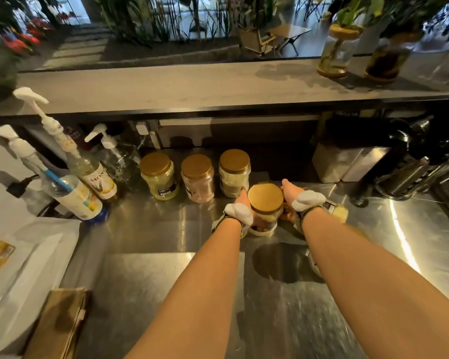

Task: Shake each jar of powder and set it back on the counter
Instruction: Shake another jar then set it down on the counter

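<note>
Both of my hands clasp a clear jar with a gold lid (265,200) over the steel counter (166,229). My left hand (240,207) presses its left side and my right hand (294,196) its right side. I cannot tell whether its base touches the counter. Behind it three more gold-lidded jars stand in a row: one with pale yellow powder (159,176), one with pinkish powder (198,178) and one with greenish-beige powder (234,172). White blobs cover parts of both hands, and straps circle the wrists.
Syrup pump bottles (94,174) crowd the left side. A white paper bag (29,255) and a brown packet (60,322) lie at the near left. Dark metal equipment (415,172) stands at the right. A raised ledge (192,84) with plant vases (337,50) runs behind.
</note>
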